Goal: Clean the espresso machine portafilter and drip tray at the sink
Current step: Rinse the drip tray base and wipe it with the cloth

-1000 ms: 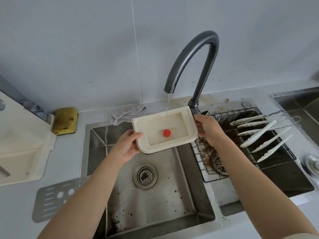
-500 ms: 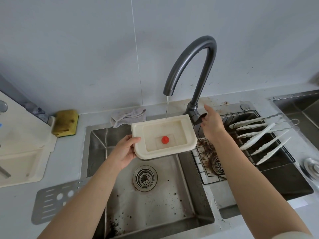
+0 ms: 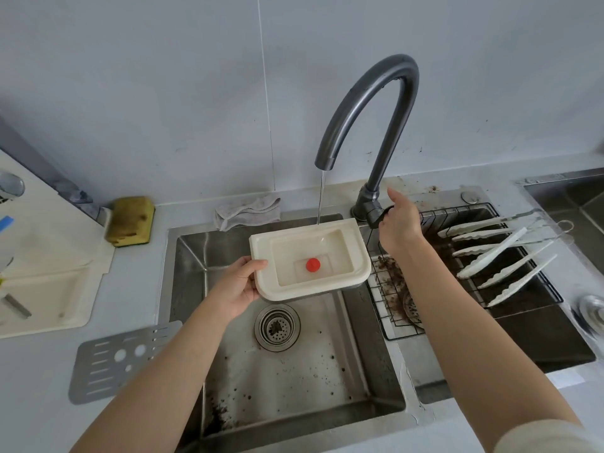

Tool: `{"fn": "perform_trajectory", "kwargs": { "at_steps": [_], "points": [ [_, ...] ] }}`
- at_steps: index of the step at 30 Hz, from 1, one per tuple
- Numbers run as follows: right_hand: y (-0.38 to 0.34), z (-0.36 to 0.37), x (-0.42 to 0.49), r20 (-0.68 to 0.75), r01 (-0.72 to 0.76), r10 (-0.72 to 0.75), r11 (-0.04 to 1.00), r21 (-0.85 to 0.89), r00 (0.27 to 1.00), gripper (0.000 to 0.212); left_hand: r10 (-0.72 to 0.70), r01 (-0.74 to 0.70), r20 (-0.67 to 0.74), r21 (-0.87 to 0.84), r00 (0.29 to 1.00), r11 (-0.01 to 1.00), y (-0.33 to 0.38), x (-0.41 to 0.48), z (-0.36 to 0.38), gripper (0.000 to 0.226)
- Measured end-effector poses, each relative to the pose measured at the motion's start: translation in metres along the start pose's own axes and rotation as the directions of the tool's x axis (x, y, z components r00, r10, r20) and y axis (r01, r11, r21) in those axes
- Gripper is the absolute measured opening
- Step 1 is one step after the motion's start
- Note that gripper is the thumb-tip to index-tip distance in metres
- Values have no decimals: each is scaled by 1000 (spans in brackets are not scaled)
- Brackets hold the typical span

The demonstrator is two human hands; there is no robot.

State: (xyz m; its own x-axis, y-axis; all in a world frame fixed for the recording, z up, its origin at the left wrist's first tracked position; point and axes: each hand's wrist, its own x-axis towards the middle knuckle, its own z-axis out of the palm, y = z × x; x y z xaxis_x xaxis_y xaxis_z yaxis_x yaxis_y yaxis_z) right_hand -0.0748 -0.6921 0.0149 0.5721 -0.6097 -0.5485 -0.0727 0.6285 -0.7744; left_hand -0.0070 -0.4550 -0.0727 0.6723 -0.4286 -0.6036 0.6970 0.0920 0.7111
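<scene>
Single-handed hold: left hand pinching near-left corner of drip tray, thumb over rim, fingers beneath. Tray level above sink, part-filled, red float inside, stream landing at far rim. Right hand at tap lever; closure not discernible. Risk: growing water weight at unsupported right end, likely tipping or slip on wet plastic; splash off rim.
</scene>
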Motion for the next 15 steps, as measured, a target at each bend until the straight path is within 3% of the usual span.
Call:
{"fn": "perform_trajectory", "kwargs": {
  "at_steps": [11, 15],
  "points": [
    [-2, 5, 17, 106, -33, 26, 997, 73, 994, 67, 18, -18, -12, 35, 1000, 999, 6, -3, 2, 11],
    [-5, 7, 25, 144, -32, 15, 993, 114, 989, 56, 24, -23, -15, 35, 1000, 999, 8, -7, 0, 8]
  ]
}}
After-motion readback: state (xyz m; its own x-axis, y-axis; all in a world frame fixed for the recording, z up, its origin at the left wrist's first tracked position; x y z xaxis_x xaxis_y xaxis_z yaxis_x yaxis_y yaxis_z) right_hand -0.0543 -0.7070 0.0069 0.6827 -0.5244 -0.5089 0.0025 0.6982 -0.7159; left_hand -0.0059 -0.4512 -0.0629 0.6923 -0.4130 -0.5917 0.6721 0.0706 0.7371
